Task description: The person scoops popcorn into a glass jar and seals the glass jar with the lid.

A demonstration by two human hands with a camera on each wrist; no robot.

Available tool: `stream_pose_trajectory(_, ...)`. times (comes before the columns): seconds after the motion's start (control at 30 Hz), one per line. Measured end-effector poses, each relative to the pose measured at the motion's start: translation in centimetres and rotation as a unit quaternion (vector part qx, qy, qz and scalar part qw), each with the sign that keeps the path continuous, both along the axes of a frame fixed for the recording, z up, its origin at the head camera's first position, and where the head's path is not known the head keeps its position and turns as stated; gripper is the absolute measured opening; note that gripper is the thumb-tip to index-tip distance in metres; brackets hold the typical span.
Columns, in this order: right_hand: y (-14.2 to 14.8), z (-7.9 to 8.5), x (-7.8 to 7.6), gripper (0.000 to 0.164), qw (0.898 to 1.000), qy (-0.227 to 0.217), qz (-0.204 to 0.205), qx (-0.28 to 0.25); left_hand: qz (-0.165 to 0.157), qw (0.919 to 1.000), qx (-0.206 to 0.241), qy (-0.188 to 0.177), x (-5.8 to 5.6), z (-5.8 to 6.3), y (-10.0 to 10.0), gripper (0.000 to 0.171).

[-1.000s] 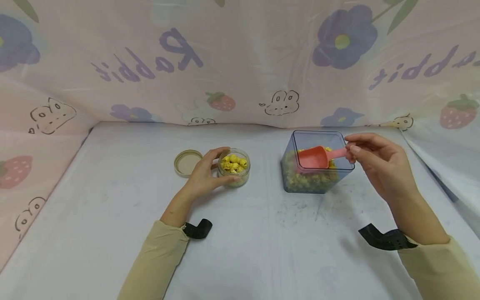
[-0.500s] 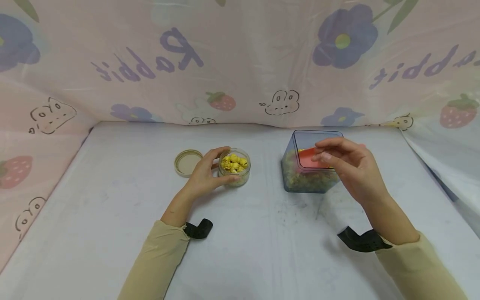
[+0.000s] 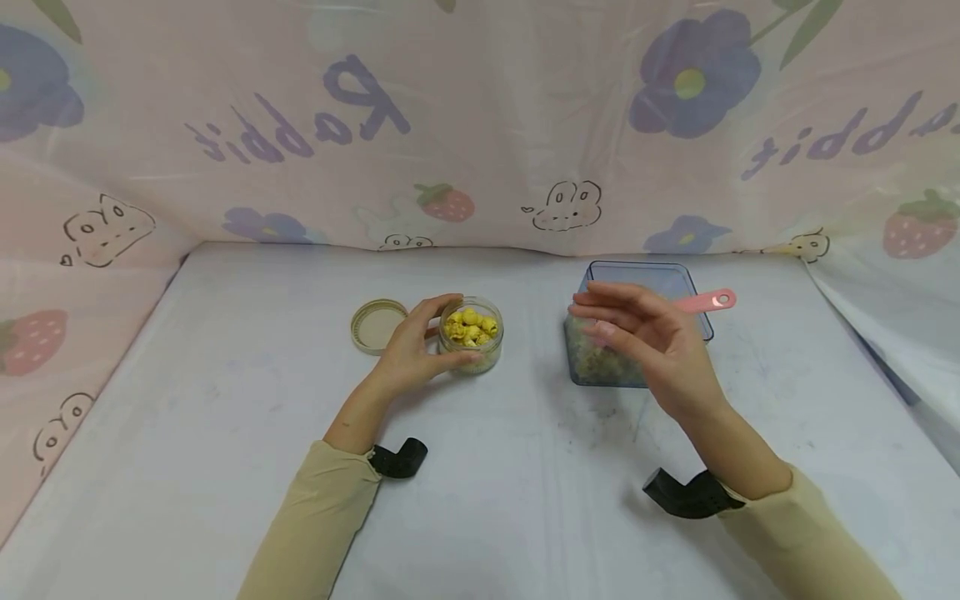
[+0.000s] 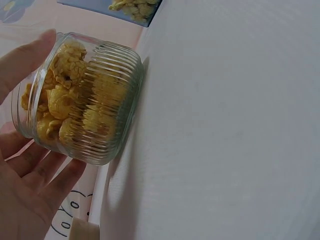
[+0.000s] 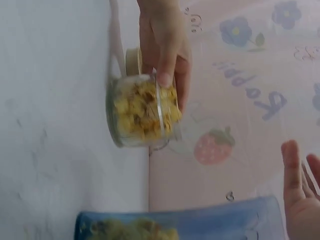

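My left hand (image 3: 408,357) holds a small ribbed glass jar (image 3: 489,360) of yellow popcorn, thumb on the near side and fingers round the far side. The jar stands upright on the table, its mouth uncovered. Over the blue clear plastic box (image 3: 645,274) hovers my right hand (image 3: 669,354), fingers loosely extended and gripping nothing. Popcorn fills the lower part of that box. A pink scoop (image 3: 708,301) rests in it with the handle jutting past the right rim; my right hand hides its bowl. The right wrist view shows the jar (image 5: 142,110) from its side.
A round cream-coloured lid (image 3: 377,327) lies on the table just left of the jar, behind the left hand. A pink printed curtain (image 3: 480,125) closes off the back of the white table (image 3: 480,500).
My right hand has let go of the scoop handle and moved left across the box. The scoop stays in the box. My left hand keeps its hold on the jar.
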State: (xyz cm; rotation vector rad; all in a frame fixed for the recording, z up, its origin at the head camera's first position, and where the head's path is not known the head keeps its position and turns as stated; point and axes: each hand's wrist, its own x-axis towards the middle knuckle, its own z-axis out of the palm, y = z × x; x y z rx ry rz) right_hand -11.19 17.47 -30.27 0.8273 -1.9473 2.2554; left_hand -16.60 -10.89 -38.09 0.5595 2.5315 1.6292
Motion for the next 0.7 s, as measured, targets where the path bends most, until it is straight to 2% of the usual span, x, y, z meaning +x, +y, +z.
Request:
stream_pose_trajectory(0.13,-1.0,-0.1,0.2,0.044,1.0,0.003,-0.013,0.015,0.002,1.0,-0.002,-0.001,0.0,0.1,0.0,0.08)
stream_pose_trajectory(0.43,-2.8,-1.1,0.3,0.051,0.993,-0.042,-0.045,0.096,0.002,1.0,-0.004,-0.003,0.0,-0.1,0.0,0.08)
stream_pose_trajectory(0.7,-3.6,-2.1,-0.5,0.054,0.991,-0.059,-0.029,0.119,0.004,1.0,-0.004,-0.001,0.0,0.0,0.0,0.08)
